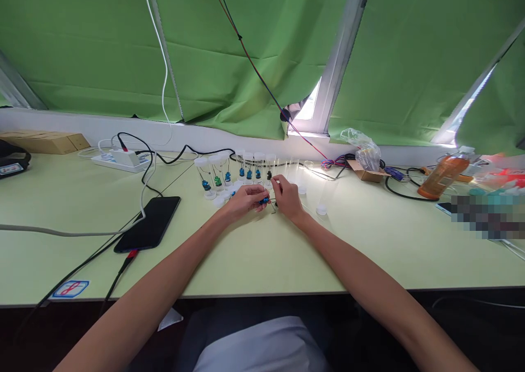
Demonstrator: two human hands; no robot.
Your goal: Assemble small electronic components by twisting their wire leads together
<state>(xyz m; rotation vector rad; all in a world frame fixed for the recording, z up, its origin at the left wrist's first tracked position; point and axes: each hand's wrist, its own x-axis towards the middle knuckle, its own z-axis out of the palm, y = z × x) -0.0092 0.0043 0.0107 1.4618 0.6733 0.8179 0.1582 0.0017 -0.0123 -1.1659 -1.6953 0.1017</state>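
Note:
My left hand (247, 198) is closed on a small blue part (264, 201), over the middle of the table. Close on its right, my right hand (287, 198) has thumb and fingers pressed together; what they hold, if anything, I cannot make out. A thin bent metal wire (274, 210) shows between the two hands. Just behind the hands stands a row of clear plastic tubes (210, 195), several with small parts inside: blue ones, a green part (217, 180) and a black part (269, 175). White caps (219, 202) lie beside my left hand, partly hidden.
A black phone (148, 224) with cables lies on the left, before a white power strip (118, 161). More clear tubes (321, 210) stand to the right. Farther right are a small cardboard box (366, 172) with a plastic bag and a tilted orange bottle (443, 176).

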